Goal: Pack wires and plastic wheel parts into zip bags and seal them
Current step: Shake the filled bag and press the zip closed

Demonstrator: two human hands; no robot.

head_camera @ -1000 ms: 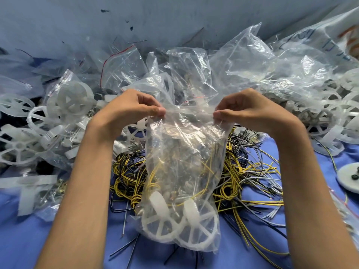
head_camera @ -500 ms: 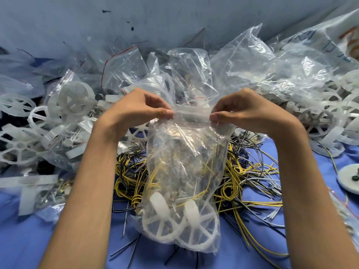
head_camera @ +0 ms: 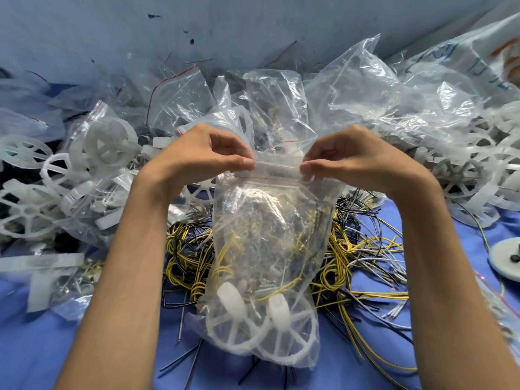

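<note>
**Sealing a filled bag.** We pinch the top of the zip bag (head_camera: 267, 235) at both ends of its closure strip (head_camera: 277, 169). The grip of the left hand (head_camera: 202, 156) presses thumb against forefinger on the left end, and the grip of the right hand (head_camera: 349, 159) does likewise on the right end. Both grips are thus clenched on the bag, and neither is released.

Held this way, the strip runs taut and level between the hands. We judge that this keeps its two lips aligned for pressing shut. Whether the strip is already closed along its length we cannot tell.

The bag hangs upright from the grips in the middle of the view, so its load settles downward, away from the seal. Two white plastic wheels (head_camera: 233, 330) lie side by side at the bottom, with yellow wires (head_camera: 281, 288) above them. We cannot tell whether the bottom of the bag touches the blue table (head_camera: 33, 347).

Just behind the bag lies a tangle of loose wires (head_camera: 363, 249), yellow, black and grey. To the left is a heap of wheel parts (head_camera: 28, 215), some of them bagged. Crumpled clear bags (head_camera: 351, 88) are piled at the back. More wheels (head_camera: 461, 175) lie at right, and a white disc (head_camera: 506, 263) sits at the right edge.
</note>
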